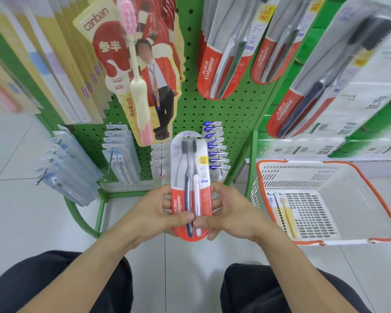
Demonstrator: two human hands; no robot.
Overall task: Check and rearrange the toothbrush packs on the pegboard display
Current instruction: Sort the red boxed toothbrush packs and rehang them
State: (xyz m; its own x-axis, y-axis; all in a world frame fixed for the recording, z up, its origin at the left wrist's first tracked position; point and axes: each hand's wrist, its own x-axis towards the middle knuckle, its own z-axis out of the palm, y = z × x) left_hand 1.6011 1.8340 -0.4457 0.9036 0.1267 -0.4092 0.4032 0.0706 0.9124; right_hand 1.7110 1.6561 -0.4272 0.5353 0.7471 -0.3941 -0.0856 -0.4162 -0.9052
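Observation:
A red and grey Colgate twin toothbrush pack [191,168], with a navy and a pink brush inside, stands upright in front of the green pegboard [230,109]. My left hand [158,211] grips its lower left edge, thumb across the front. My right hand [226,211] grips the lower right edge the same way. More Colgate packs [221,64] hang on pegs above, and a canban pack [131,71] with a pink and cream brush hangs upper left. Clear and blue small packs [215,147] hang on the low pegs behind the held pack.
A white shopping basket [370,195] with orange rim sits on the floor at right, holding a yellow toothbrush pack [288,213]. Peg hooks [41,177] with clear packs jut out low on the left. Stacked boxes fill the right shelf. My knees are at the bottom.

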